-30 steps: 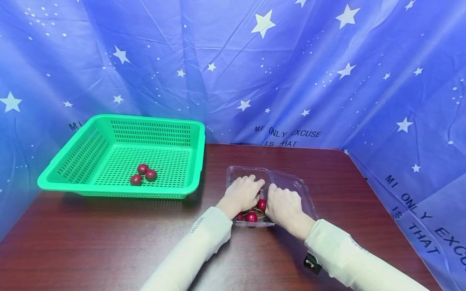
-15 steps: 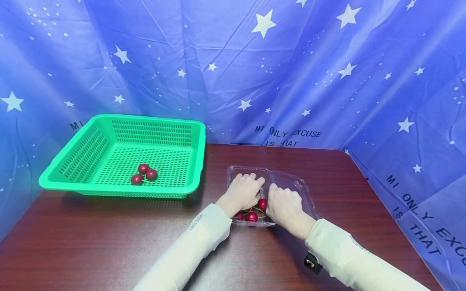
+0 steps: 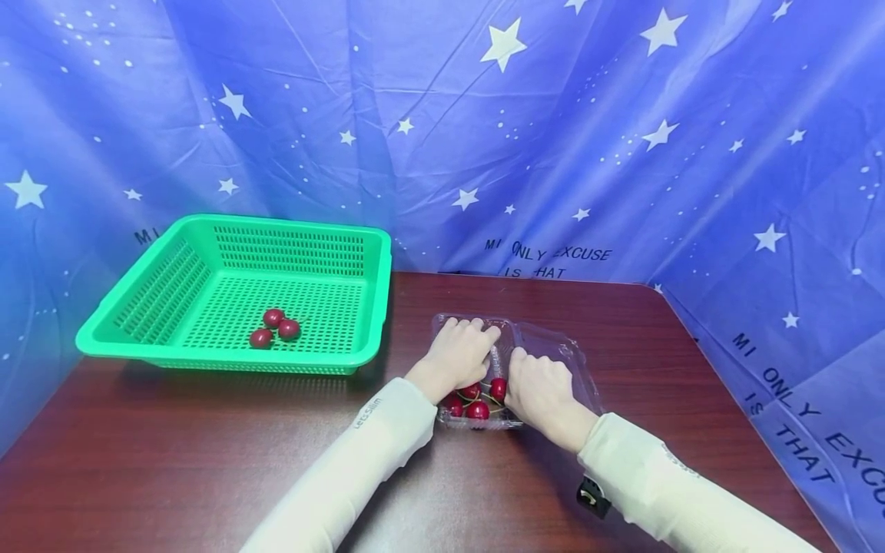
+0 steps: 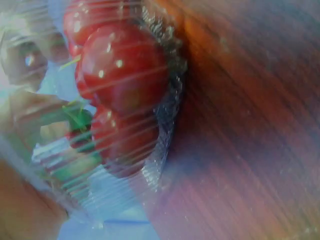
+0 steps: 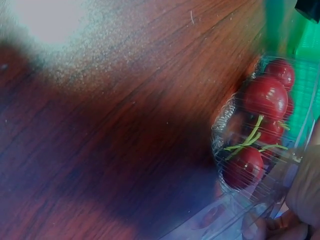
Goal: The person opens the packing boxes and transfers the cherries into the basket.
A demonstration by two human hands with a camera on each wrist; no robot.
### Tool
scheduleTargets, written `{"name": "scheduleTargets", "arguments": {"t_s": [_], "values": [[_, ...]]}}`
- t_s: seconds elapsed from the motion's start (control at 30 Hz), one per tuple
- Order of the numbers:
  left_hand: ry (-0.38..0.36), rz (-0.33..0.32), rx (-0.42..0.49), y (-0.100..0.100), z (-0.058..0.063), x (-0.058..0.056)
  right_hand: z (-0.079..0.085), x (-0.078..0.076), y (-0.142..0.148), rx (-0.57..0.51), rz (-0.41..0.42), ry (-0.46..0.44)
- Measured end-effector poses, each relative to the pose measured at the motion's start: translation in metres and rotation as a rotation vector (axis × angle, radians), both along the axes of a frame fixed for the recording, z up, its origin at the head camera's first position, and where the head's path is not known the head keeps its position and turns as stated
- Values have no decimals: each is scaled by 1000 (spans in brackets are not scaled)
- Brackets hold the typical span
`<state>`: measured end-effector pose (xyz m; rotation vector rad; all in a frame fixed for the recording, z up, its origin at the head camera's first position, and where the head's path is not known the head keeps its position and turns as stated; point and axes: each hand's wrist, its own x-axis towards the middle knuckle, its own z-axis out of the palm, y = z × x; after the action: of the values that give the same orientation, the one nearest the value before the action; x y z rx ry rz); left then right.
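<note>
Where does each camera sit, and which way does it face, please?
Head: worn on the head, facing forward and down at the basket, box and table; left hand, right hand and sleeves show.
Left wrist: on that wrist, facing cherries through the box; blurred skin shows at left.
Right wrist: on that wrist, facing table and box; fingers show lower right.
Both wrist views share the cherries and box.

On the blue starry curtain (image 3: 429, 169) in front of me, black capitals read "MI ONLY EXCUSE" over "IS THAT", a few letters broken by folds. To my right the same words slant downward, cut off around "EXCU", while at far left only "MI" shows. My left sleeve (image 3: 346, 461) bears what looks like "LetsSlim"; the print on my right sleeve (image 3: 664, 488) is illegible.
</note>
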<state>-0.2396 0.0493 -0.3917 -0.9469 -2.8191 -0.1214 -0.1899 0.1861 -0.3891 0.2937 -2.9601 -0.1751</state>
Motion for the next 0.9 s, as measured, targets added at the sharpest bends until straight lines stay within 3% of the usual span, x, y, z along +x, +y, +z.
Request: {"name": "scheduleTargets", "arguments": {"t_s": [0.57, 0.9], "values": [[38, -6, 16, -15, 25, -4, 2, 0, 1, 11, -9, -30], [39, 2, 43, -24, 35, -9, 0, 0, 1, 6, 11, 9]]}}
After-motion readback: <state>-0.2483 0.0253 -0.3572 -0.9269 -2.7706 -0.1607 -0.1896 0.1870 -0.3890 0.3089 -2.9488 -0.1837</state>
